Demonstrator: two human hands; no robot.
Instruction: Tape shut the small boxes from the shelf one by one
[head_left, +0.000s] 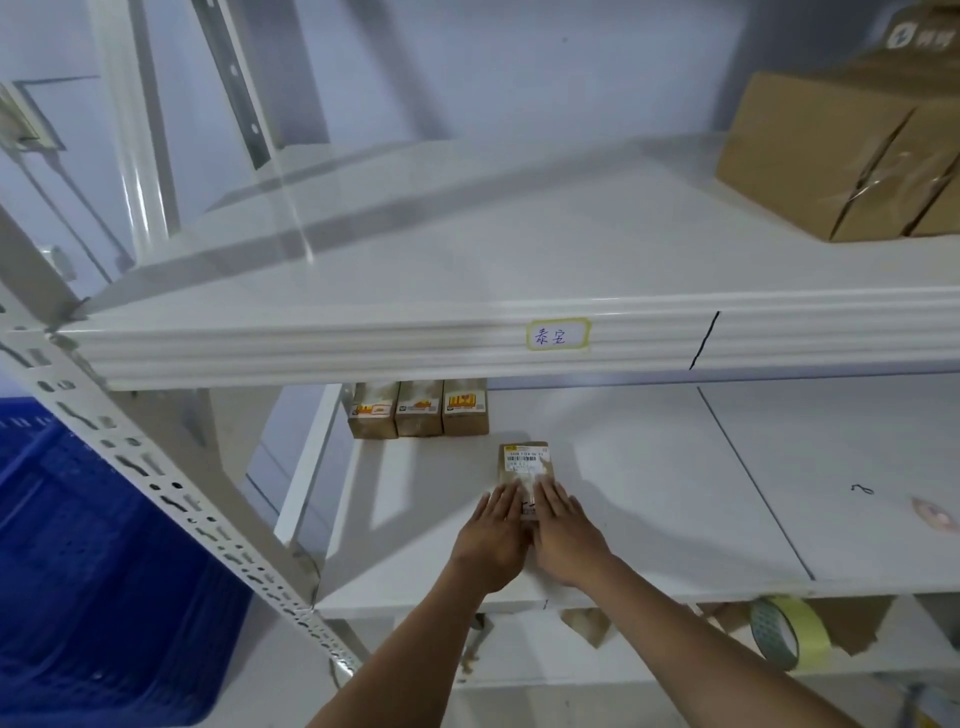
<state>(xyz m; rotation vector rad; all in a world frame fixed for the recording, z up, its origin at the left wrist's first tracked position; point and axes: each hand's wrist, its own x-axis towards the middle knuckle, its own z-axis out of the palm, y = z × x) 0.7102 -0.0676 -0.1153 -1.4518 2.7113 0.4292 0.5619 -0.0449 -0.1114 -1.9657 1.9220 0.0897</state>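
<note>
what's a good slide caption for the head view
Both hands, left and right, press flat on a small box on the middle shelf.

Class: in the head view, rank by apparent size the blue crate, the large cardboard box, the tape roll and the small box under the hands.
1. blue crate
2. large cardboard box
3. tape roll, nearer the camera, so unsure
4. small box, partly covered

A single view is given, taken from a wide-angle camera worn on the head. The white shelving (519, 338) is faced from close by and looked at forward and down, so that the top of one shelf board and the board beneath it are both seen. Straight edges are bent by the lens toward the frame's borders. The forearms are seen entering from the near edge. No second view is provided, so no part of the scene is shared.
</note>
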